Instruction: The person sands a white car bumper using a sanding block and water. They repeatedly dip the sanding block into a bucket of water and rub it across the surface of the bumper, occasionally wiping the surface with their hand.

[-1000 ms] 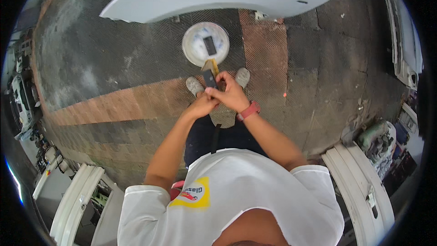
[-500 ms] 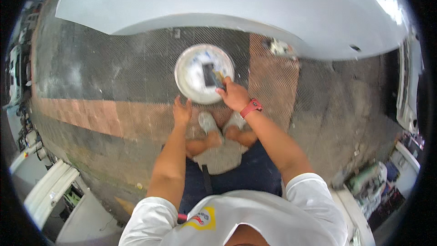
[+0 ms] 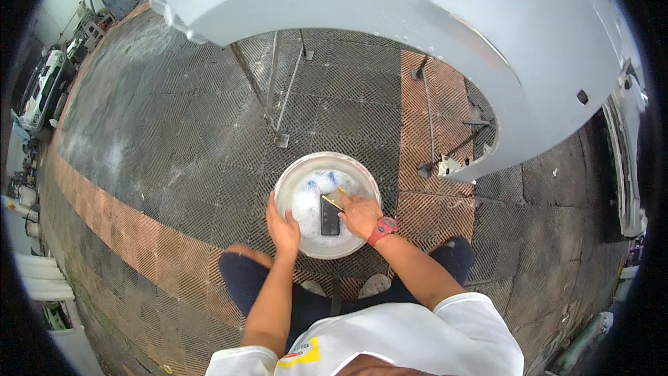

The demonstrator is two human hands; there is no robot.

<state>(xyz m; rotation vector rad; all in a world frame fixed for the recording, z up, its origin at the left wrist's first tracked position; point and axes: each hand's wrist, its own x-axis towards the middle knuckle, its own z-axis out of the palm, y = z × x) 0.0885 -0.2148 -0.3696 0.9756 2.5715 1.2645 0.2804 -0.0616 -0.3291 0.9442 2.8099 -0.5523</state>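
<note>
Foamy white water fills a round metal basin (image 3: 327, 167) set on the floor, right in front of the crouched knees, low enough for both arms to reach in without stretching. Dark flat block (image 3: 330, 214) half sunk in the suds near the middle, kept there most likely to stay wet; beside it a thin yellow stick or handle (image 3: 333, 201), slanting toward the right hand; what it belongs to cannot be told. Right hand (image 3: 360, 214) inside the basin, fingers curled down into the foam just beside the block, a red wristband (image 3: 383, 229) at the wrist; whether anything is gripped under the fingers cannot be told. Left hand (image 3: 282, 226) spread flat against the near left rim, palm pressing on the metal, apparently steadying the basin against sliding or tipping. Pale shoes (image 3: 377, 284) planted close under the basin's near edge, legs folded in dark trousers. Grey patterned floor (image 3: 174, 132) all around, crossed by a band of reddish tiles (image 3: 104, 216). Overhead, large white car body panel (image 3: 445, 35) propped on a thin metal stand (image 3: 275, 90), raised off the ground and close to the basin. More white panels (image 3: 630, 160) stacked along the right edge.
</note>
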